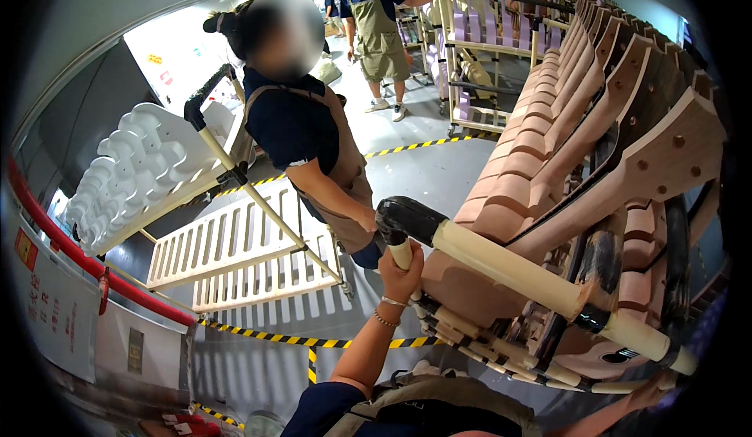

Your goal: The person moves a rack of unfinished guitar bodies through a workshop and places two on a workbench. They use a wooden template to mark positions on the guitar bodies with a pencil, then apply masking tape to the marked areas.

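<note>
My left hand point(401, 271) is shut around an upright cream tube of a cart handle point(501, 263), just below its black padded corner point(407, 218). The cart holds a long row of unfinished wooden guitar necks point(580, 124), headstocks up, leaning to the right. My right hand point(656, 394) reaches in at the lower right under the far end of the cream bar; its fingers are mostly hidden. A co-worker in a dark shirt and tan apron point(313, 147) stands right in front of the cart, one hand point(366, 222) by the black corner.
To the left stands another cream-framed cart point(235, 178) stacked with white guitar-body shapes point(133, 171). White slatted panels point(235, 253) lie below it. Yellow-black tape point(313, 341) marks the grey floor. A red pipe point(78, 261) runs along the left wall. Another person point(377, 30) stands further back among racks.
</note>
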A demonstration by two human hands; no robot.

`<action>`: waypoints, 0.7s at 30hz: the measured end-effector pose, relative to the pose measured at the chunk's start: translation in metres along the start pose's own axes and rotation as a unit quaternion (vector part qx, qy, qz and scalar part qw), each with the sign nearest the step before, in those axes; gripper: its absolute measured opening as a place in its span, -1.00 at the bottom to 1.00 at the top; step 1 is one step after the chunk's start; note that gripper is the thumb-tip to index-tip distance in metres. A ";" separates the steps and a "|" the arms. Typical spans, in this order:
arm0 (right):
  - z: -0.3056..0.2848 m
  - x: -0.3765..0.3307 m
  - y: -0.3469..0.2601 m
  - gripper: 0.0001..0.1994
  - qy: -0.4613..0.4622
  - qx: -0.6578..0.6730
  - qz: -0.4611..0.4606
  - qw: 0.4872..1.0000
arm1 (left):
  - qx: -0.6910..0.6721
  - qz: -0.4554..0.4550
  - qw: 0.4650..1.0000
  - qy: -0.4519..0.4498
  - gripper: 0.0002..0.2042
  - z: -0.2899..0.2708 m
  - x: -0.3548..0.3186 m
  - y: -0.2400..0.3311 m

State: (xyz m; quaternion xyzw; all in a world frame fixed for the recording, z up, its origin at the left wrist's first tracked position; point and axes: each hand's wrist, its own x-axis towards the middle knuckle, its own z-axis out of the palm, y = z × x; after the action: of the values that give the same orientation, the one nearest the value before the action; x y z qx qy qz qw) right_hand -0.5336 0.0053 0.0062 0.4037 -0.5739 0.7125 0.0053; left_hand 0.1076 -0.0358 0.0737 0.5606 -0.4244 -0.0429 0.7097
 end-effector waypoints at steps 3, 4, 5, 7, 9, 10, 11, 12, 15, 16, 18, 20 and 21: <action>0.005 -0.002 -0.008 -0.57 -0.004 -0.006 0.004 1.000 | -0.008 -0.024 1.000 -0.003 -0.90 -0.002 -0.003 -0.005; 0.007 -0.004 -0.011 -0.57 -0.006 -0.008 0.005 1.000 | -0.017 -0.027 0.999 -0.005 -0.90 -0.001 -0.002 -0.006; 0.011 -0.005 -0.015 -0.57 -0.007 -0.010 0.006 1.000 | -0.027 -0.030 0.999 -0.006 -0.90 0.000 -0.001 -0.008; 0.018 -0.008 -0.022 -0.58 -0.010 -0.015 0.009 1.000 | 0.024 0.013 0.999 -0.017 -0.88 -0.001 0.005 -0.006; 0.027 -0.013 -0.036 -0.58 -0.009 -0.021 0.007 1.000 | 0.020 0.013 0.999 -0.023 -0.87 -0.002 0.012 -0.007; 0.030 -0.016 -0.044 -0.58 -0.007 -0.025 0.006 1.000 | 0.006 0.015 1.000 -0.020 -0.89 -0.002 0.016 -0.014; 0.033 -0.021 -0.050 -0.58 -0.003 -0.026 0.005 1.000 | -0.009 0.020 1.000 -0.018 -0.91 0.000 0.020 -0.021; 0.034 -0.025 -0.055 -0.58 0.002 -0.028 0.004 1.000 | -0.024 0.025 0.999 -0.017 -0.92 0.002 0.025 -0.026; 0.039 -0.043 -0.077 -0.58 0.025 -0.039 0.000 0.999 | -0.016 0.044 0.998 -0.033 -0.92 0.002 0.040 -0.038; 0.040 -0.049 -0.085 -0.58 0.034 -0.044 -0.001 0.998 | -0.019 0.048 0.998 -0.034 -0.91 0.004 0.045 -0.042; 0.052 -0.059 -0.094 -0.58 0.046 -0.054 -0.002 0.997 | -0.030 0.058 0.997 -0.042 -0.89 0.001 0.056 -0.059; 0.085 -0.062 -0.094 -0.58 0.027 -0.049 0.008 0.998 | 0.001 0.048 0.999 -0.012 -0.90 -0.029 0.070 -0.077; 0.074 -0.063 -0.093 -0.61 0.020 -0.065 0.042 0.997 | -0.019 0.065 0.998 -0.016 -0.90 -0.021 0.074 -0.066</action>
State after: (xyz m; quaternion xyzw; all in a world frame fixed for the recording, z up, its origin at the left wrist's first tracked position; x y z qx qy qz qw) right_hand -0.4053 0.0049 0.0466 0.3633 -0.6356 0.6810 0.0132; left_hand 0.1953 -0.0841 0.0591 0.5172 -0.4704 -0.0140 0.7149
